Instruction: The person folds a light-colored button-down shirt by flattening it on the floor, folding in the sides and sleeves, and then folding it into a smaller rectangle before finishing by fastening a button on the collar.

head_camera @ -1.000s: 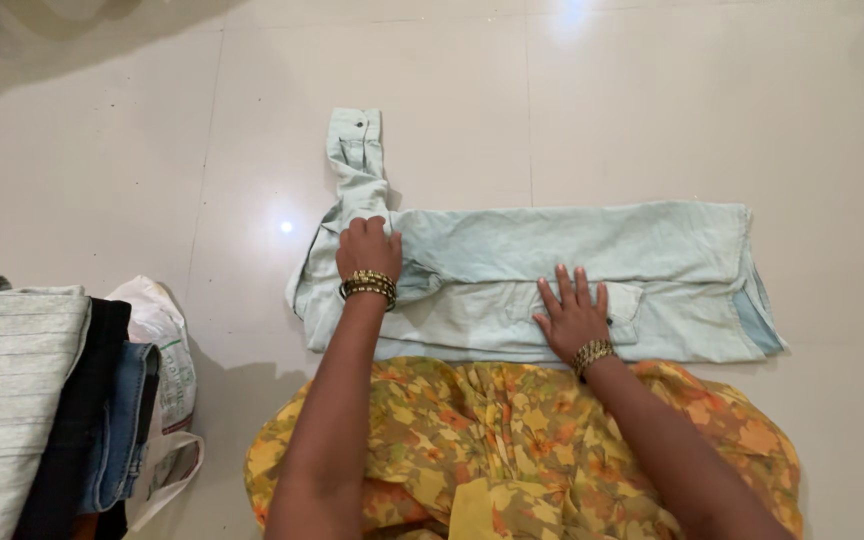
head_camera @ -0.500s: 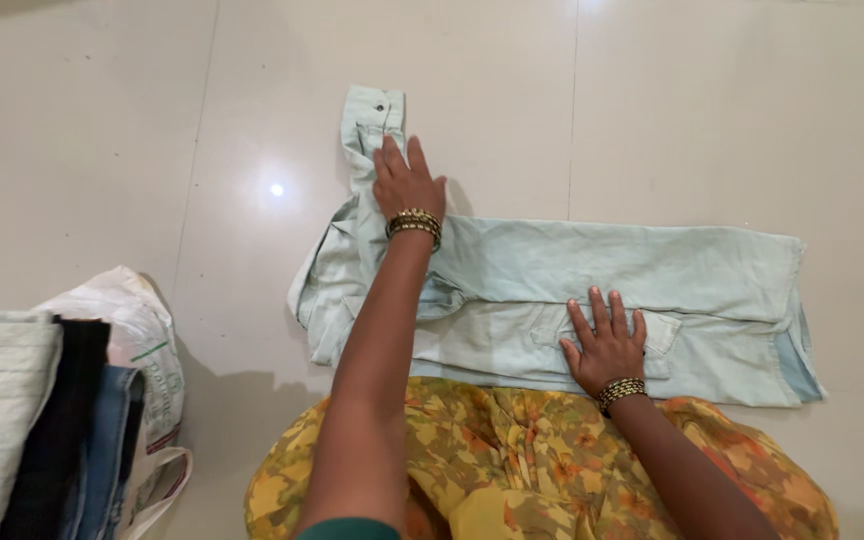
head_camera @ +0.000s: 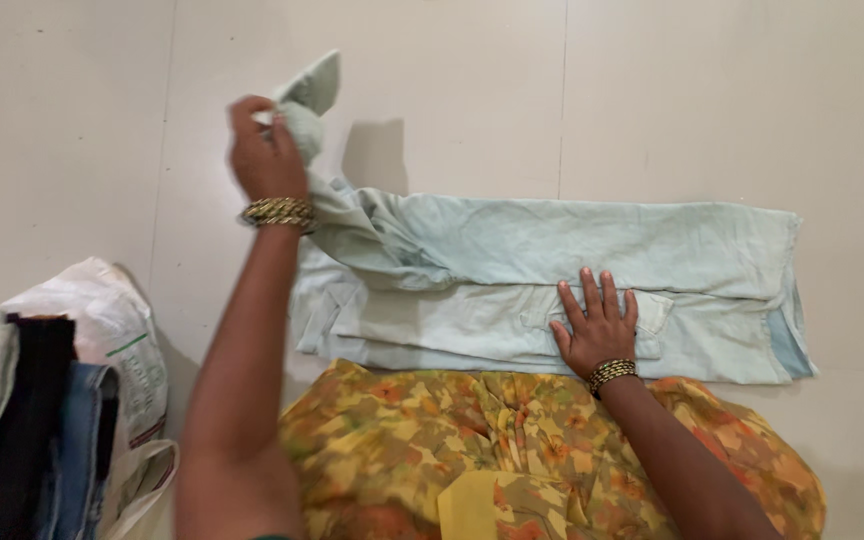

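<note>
floor (head_camera: 652, 100): shirt sleeve (head_camera: 304, 100) in left hand (head_camera: 264, 152)

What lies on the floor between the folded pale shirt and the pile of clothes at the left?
A white plastic bag beside the pile of clothes; then bare floor tile up to the shirt, in the head view.

Home interior, glossy tiled floor (head_camera: 672, 100), stacked folded clothes (head_camera: 32, 420)
</note>
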